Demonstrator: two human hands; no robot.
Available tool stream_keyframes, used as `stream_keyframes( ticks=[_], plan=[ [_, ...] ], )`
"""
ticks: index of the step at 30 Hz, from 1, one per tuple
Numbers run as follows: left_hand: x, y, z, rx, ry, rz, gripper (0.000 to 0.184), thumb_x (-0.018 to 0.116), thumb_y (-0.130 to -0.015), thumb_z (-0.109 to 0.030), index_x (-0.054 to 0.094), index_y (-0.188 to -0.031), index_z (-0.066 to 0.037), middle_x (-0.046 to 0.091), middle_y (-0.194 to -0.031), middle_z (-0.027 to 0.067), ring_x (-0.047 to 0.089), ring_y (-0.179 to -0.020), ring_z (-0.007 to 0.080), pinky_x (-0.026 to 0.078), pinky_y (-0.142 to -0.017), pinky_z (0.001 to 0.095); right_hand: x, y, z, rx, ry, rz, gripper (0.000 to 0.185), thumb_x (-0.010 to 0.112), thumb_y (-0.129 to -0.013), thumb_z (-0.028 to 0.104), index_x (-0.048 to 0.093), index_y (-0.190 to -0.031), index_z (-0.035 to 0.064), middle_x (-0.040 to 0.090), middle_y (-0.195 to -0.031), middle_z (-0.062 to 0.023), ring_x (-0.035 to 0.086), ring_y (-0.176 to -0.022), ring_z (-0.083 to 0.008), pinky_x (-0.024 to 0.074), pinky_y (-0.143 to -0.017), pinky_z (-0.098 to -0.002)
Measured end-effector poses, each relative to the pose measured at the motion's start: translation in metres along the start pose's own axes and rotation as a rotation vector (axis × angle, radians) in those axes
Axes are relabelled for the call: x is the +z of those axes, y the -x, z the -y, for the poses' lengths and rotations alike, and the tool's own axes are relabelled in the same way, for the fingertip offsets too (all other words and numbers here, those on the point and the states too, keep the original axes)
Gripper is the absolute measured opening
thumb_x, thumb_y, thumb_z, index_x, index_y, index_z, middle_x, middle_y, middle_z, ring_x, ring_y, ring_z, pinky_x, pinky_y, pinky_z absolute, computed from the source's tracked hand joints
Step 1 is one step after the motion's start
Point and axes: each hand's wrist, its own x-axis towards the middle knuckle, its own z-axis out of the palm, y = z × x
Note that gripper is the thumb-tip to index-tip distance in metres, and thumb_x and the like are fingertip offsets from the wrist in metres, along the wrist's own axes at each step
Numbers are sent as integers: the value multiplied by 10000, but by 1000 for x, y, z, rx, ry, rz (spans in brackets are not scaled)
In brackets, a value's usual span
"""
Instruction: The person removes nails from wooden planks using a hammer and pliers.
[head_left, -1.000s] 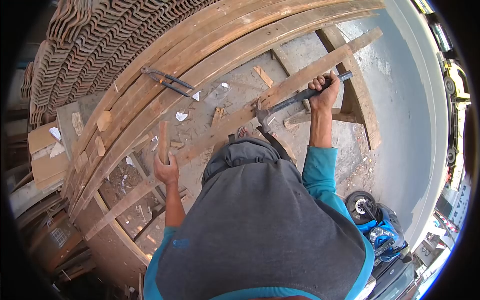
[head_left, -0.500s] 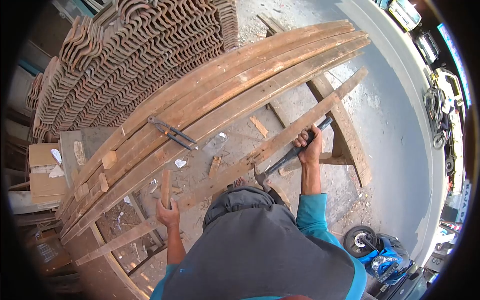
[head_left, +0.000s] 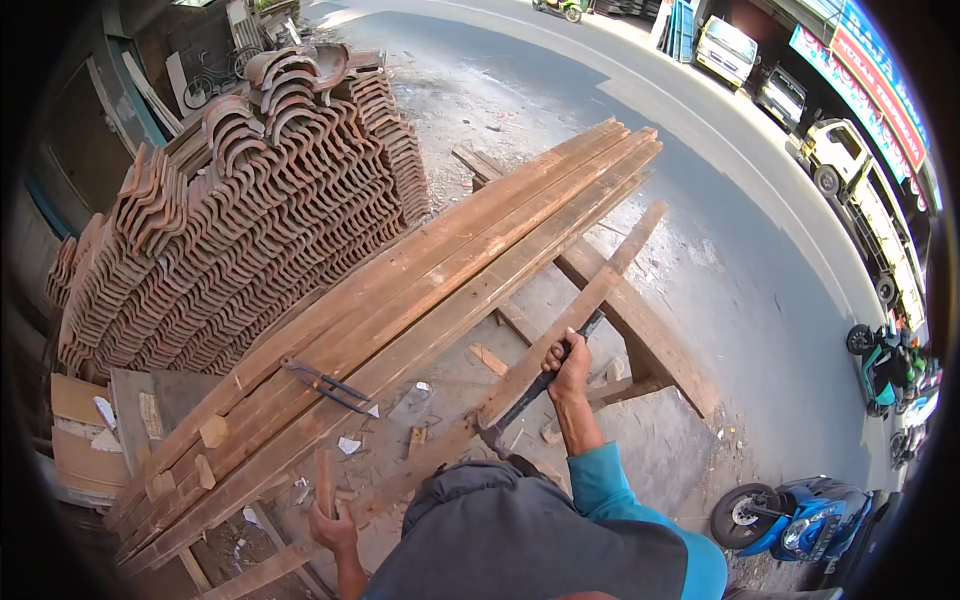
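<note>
My right hand (head_left: 568, 365) is wrapped round the black handle of a hammer (head_left: 522, 404), whose metal head is low by the narrow plank (head_left: 545, 350); whether it touches the wood I cannot tell. My left hand (head_left: 335, 530) grips a short wooden stick (head_left: 324, 478), upright beside the same plank. That plank runs diagonally below both hands, its middle partly behind my hand and clothing. Beyond it, long thick beams (head_left: 440, 265) lie side by side, with a pair of pincers (head_left: 325, 384) with dark handles resting across them.
Stacked clay roof tiles (head_left: 250, 230) stand behind the beams at left. A wooden trestle (head_left: 640, 320) supports the timber at right. Wood scraps (head_left: 488, 360) litter the ground. A blue motorcycle (head_left: 800, 520) is parked at lower right. Trucks (head_left: 840, 155) stand across the road (head_left: 690, 150).
The view has tilted up, showing more road and signs. Both hands sit lower in the picture, still gripping the hammer and the stick. The pincers stay on the beams.
</note>
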Motion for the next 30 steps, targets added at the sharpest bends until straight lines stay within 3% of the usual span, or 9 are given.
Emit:
stream_keyframes(
  ticks=[3,9,11,15,21,24,26,29,30],
  plan=[
    [6,-1,1,22,-18,-61,487,756,-777,-242,603,-1150,31,652,-1038,268,617,-982,479,486,-851,534,5,14,3,-67,57,27,272,594,-963,319,476,-815,124,436,-621,13,394,-453,-105,367,-448,-290],
    [6,-1,4,82,-13,-58,485,737,-814,-252,598,-1180,34,657,-1084,264,619,-1021,475,486,-877,524,36,57,1,-184,172,70,242,608,-980,229,472,-831,96,427,-631,7,416,-482,-107,378,-466,-295],
    [-4,-4,-13,-73,-10,30,483,733,-827,-260,599,-1182,39,659,-1104,261,622,-1041,465,486,-905,517,46,75,-3,-267,322,133,246,635,-996,230,493,-866,78,487,-656,-5,467,-522,-103,406,-487,-283],
    [12,-5,7,5,-43,-15,490,737,-825,-264,601,-1188,35,663,-1116,254,626,-1045,452,487,-900,515,62,106,-27,-408,570,204,226,678,-990,226,533,-968,53,515,-709,0,484,-600,-72,406,-530,-252],
    [0,0,-5,2,-67,-130,450,744,-801,-251,610,-1139,14,654,-1049,258,624,-996,460,489,-853,521,81,165,-46,-262,621,590,239,733,-954,152,529,-1018,45,502,-831,0,494,-738,-100,446,-628,-301],
    [5,1,4,-30,-62,-67,447,757,-775,-242,611,-1119,4,647,-1011,255,621,-976,469,492,-846,528,83,178,-46,-341,794,626,276,751,-933,125,521,-1060,41,531,-847,-25,534,-754,-122,477,-664,-324],
    [-3,-2,-8,-17,-28,-46,461,769,-757,-237,611,-1125,-8,653,-1004,247,626,-955,469,493,-827,538,66,179,-68,-609,909,789,305,753,-921,117,513,-1095,43,556,-840,-60,572,-758,-154,488,-682,-322],
    [10,1,12,7,10,-62,464,777,-749,-239,615,-1122,-15,656,-995,243,630,-940,464,496,-814,541,65,177,-55,-578,909,781,317,749,-910,101,509,-1109,39,572,-844,-90,594,-756,-189,491,-692,-314],
    [11,2,16,10,-13,-55,460,778,-754,-244,617,-1120,-15,658,-991,241,632,-933,461,496,-808,542,65,174,-49,-427,816,795,286,734,-916,100,520,-1096,36,567,-848,-85,584,-751,-194,488,-684,-322]
  ],
)
